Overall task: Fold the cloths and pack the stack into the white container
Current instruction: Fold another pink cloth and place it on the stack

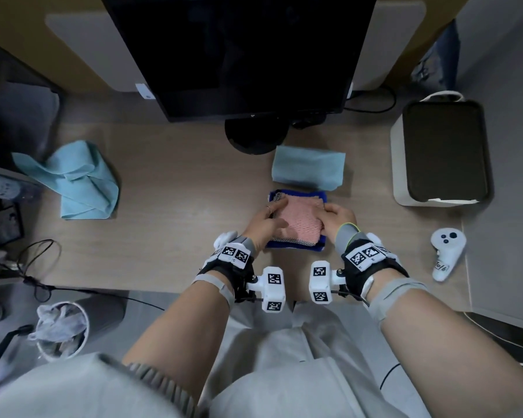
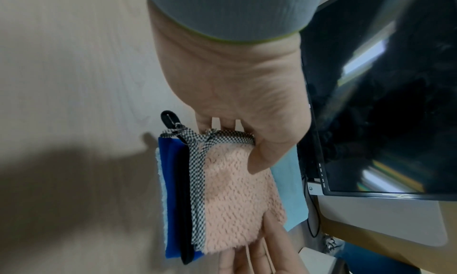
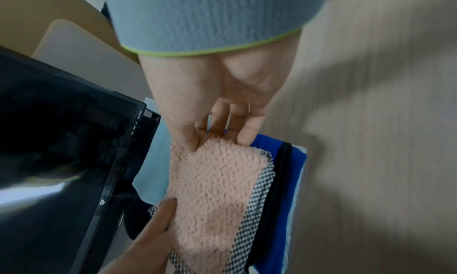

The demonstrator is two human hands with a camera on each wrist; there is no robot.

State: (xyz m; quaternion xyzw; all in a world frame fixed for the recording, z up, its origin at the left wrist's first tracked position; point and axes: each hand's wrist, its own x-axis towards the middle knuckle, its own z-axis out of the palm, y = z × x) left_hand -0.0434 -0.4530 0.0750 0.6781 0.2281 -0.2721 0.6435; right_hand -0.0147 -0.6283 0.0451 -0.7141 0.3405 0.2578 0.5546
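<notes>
**A:** What's the stack look like from your end?

**B:** I see a pink cloth (image 1: 299, 218) on top, fluffy with a waffle-like nap, edged in black-and-white checked trim. It lies on a blue cloth (image 1: 293, 196), folded, whose edges show all round it, with a black band along one side in the wrist views. The pile sits on the desk (image 1: 169, 188) just past centre, toward 12 o'clock from the person.

**A:** And the hands?

**B:** My read: the left hand (image 1: 264, 220) rests on the pile's 9 o'clock side, fingers nearly straight and pressing on the pink cloth. The right hand (image 1: 337, 217) is at the 3 o'clock side; in the left wrist view its fingers tuck under the checked edge with the thumb on top, so it pinches the pink cloth.

**A:** Other cloths?

**B:** A folded light-blue cloth (image 1: 308, 167) lies just beyond the pile at 12 o'clock, touching or nearly so, I cannot tell which. A crumpled light-blue cloth (image 1: 76, 181) is well apart at 9 o'clock.

**A:** The container?

**B:** The white container (image 1: 397, 164) stands at 2 o'clock, dark inside.
</notes>
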